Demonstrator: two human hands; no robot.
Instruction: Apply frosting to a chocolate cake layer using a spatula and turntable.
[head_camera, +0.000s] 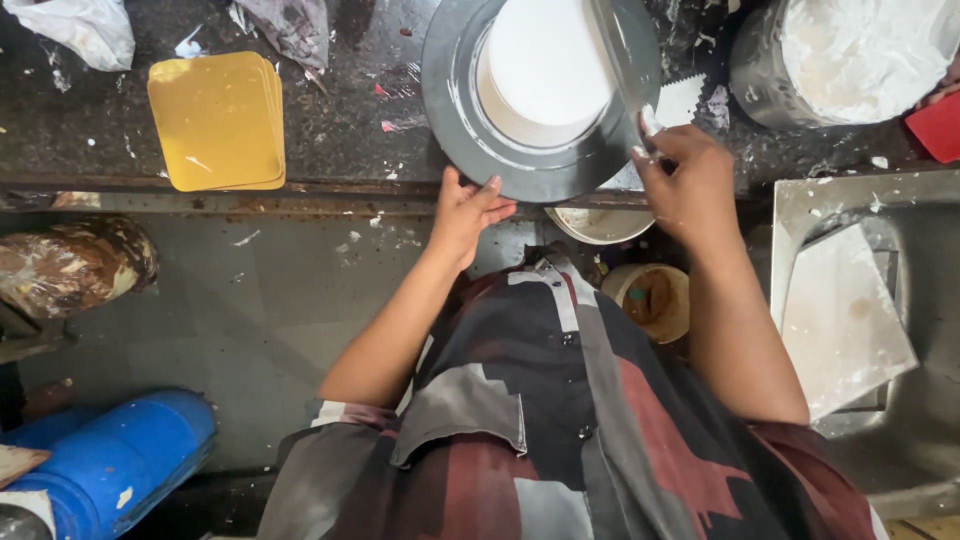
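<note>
A round white frosted cake (540, 70) sits on a dark grey turntable (470, 140) at the counter's edge. My left hand (466, 208) rests its fingers on the turntable's near rim. My right hand (688, 180) grips the handle of a long metal spatula (625, 55), whose blade lies against the cake's right side. A white toothed scraper (685, 100) lies on the counter just right of the turntable.
A stack of yellow square boards (218, 120) lies on the dark counter at left. A metal bowl of white cream (850, 55) stands at the far right, a steel sink (850, 300) below it. Small tubs (655, 300) sit below the counter, a blue barrel (120, 460) on the floor.
</note>
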